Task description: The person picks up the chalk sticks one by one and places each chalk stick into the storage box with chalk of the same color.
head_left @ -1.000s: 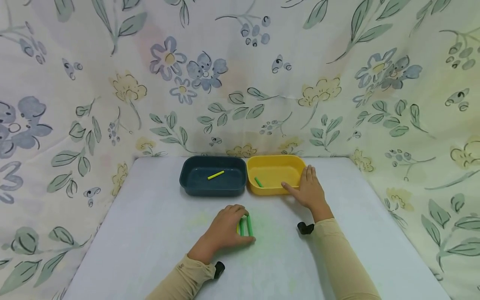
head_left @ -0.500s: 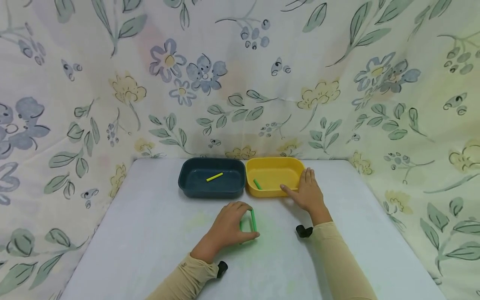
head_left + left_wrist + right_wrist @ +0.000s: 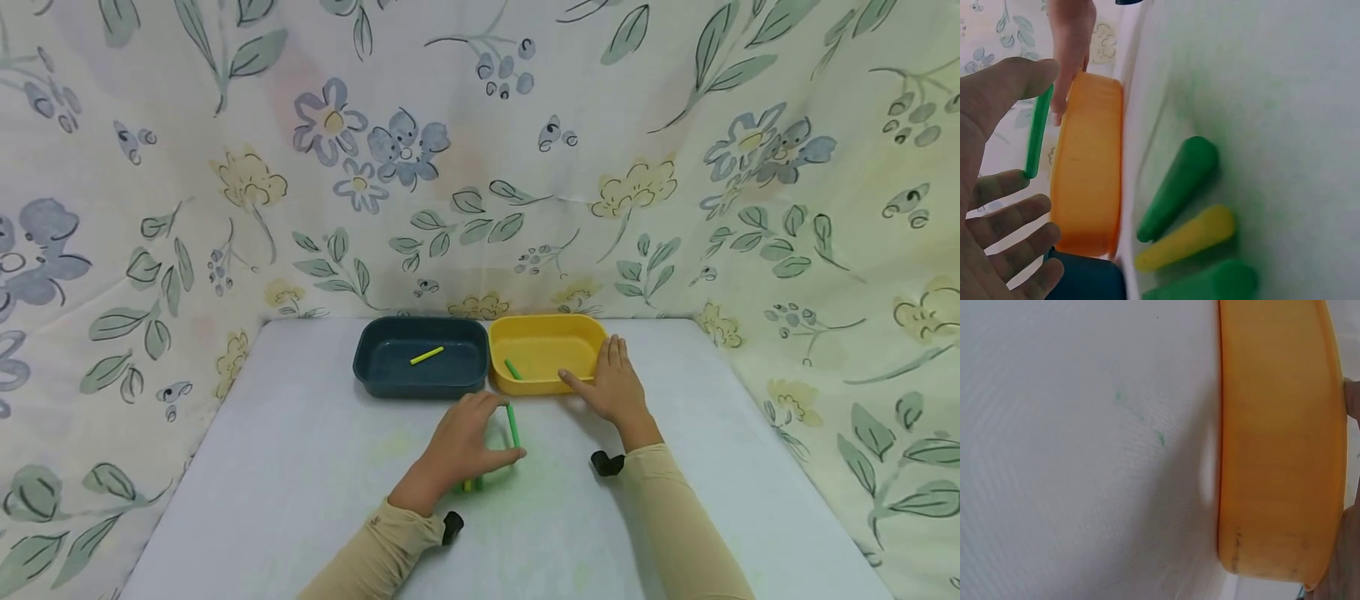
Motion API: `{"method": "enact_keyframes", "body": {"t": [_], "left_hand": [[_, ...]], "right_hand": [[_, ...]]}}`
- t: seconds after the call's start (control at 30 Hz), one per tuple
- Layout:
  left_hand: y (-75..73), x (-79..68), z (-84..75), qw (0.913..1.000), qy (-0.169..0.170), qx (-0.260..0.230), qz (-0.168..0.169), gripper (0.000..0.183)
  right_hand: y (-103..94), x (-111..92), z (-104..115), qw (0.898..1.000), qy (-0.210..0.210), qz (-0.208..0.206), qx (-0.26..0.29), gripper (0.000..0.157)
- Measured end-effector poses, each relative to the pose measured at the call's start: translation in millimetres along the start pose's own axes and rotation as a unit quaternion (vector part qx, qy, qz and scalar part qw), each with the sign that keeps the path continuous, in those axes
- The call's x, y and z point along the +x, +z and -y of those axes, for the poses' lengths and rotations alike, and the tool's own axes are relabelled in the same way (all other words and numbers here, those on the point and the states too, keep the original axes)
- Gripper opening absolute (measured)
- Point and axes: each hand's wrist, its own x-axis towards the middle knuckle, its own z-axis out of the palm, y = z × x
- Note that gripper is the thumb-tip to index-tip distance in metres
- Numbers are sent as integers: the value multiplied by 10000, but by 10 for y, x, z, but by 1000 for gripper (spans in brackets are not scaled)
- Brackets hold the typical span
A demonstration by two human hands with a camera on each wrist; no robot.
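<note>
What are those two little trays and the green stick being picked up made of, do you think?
The yellow tray and dark blue tray look like moulded plastic: smooth, rounded rims, slight sheen. The green stick in the left hand may be chalk or crayon: matte, and greenish smudges mark the table.

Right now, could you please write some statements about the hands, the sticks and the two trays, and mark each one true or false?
1. The left hand pinches a green stick. True.
2. The yellow tray holds a yellow stick. False: a short green stick lies in it.
3. The right hand rests against the yellow tray. True.
4. The dark blue tray stands right of the yellow tray. False: it stands left of it.
5. Sticks lie on the table under the left hand. True.
</note>
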Motion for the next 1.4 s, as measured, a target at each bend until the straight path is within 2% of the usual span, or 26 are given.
{"method": "enact_keyframes", "body": {"t": [0.23, 0.43, 0.6, 0.83, 1.17, 1.4], "left_hand": [[-19, 99, -22, 9996, -99, 73, -265, 76], [-17, 170, -33, 9985, -19, 69, -544, 70], [-6, 248, -52, 9973, 146, -2, -723, 73], [-20, 362, -88, 9973, 175, -15, -708, 69], [-17, 596, -27, 9971, -91, -95, -755, 71], [-8, 753, 14, 9973, -242, 202, -657, 72]], "right_hand": [[-8, -8, 7, 10000, 15, 7, 42, 132], [3, -9, 0, 10000, 36, 17, 5, 133], [-5, -11, 5, 10000, 5, -23, -7, 132], [-22, -19, 32, 10000, 21, -16, 44, 131], [-29, -22, 25, 10000, -27, -43, -17, 131], [-15, -17, 26, 10000, -10, -41, 5, 130]]}}
